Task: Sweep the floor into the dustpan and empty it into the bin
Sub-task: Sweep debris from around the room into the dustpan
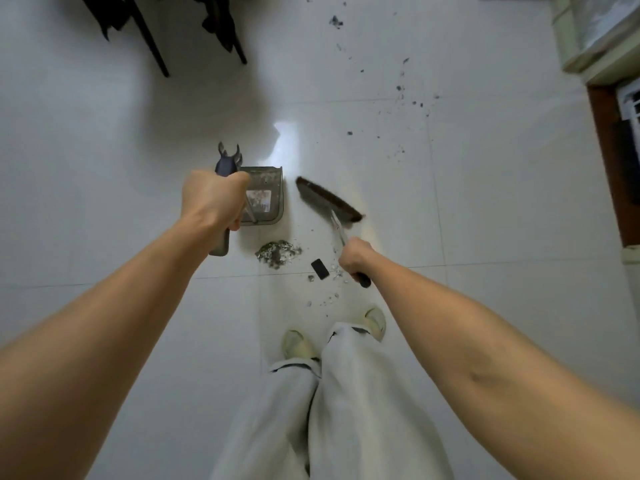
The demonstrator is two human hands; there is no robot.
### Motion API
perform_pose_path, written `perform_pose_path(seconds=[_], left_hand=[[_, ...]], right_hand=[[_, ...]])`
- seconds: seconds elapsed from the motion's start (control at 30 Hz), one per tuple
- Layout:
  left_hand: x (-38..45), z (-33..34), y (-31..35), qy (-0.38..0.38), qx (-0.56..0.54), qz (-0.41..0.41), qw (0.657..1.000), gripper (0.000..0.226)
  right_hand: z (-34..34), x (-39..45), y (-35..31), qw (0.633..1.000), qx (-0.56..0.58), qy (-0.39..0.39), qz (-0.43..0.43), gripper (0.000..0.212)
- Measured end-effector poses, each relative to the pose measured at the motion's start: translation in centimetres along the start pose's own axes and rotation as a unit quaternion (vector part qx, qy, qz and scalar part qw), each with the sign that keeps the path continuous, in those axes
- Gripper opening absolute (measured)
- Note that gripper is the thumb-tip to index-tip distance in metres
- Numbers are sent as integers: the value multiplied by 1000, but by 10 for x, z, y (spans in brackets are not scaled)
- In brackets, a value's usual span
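Observation:
My left hand (214, 199) grips the dark handle of a grey long-handled dustpan (266, 188) that sits on the white tiled floor just ahead. My right hand (355, 259) grips the broom handle; the dark broom head (329, 199) rests on the floor to the right of the dustpan. A grey pile of dust and debris (278, 252) lies just below the dustpan. A small black flat piece (319, 269) and light crumbs lie beside my right hand. Dark specks of dirt (401, 95) trail across the floor further ahead.
Black stand legs with dark cloth (152, 39) stand at the upper left. A pale green cabinet edge (588, 46) and a brown door frame (609, 161) line the right side. My feet in light shoes (298, 344) and white trousers are below. No bin is in view.

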State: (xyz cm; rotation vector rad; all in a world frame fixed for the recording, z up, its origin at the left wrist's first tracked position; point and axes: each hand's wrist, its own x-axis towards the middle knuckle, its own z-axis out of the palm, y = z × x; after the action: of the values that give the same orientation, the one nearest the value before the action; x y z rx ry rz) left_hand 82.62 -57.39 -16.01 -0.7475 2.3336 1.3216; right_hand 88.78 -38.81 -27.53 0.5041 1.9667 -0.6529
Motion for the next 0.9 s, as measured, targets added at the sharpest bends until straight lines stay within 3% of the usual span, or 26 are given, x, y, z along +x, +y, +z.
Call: perform_pose_path(seconds=[0.2, 0.33, 0.6, 0.7, 0.8, 0.9], left_hand=[[-2, -25, -5, 6, -30, -26, 999, 15], [-1, -35, -5, 17, -47, -33, 998, 14], [18, -7, 13, 59, -79, -57, 994, 14], [27, 21, 31, 80, -94, -70, 990, 21], [36, 50, 49, 103, -103, -90, 985, 22], [44, 72, 62, 125, -100, -112, 981, 22]], right_hand=[[-1, -50, -1, 995, -90, -27, 14, 21], [-15, -49, 7, 999, -10, 25, 23, 25], [-98, 36, -47, 989, -102, 108, -18, 16], [-132, 70, -57, 979, -172, 104, -31, 29], [-168, 91, -59, 970, -225, 90, -36, 25], [-196, 112, -56, 974, -204, 63, -73, 27]])
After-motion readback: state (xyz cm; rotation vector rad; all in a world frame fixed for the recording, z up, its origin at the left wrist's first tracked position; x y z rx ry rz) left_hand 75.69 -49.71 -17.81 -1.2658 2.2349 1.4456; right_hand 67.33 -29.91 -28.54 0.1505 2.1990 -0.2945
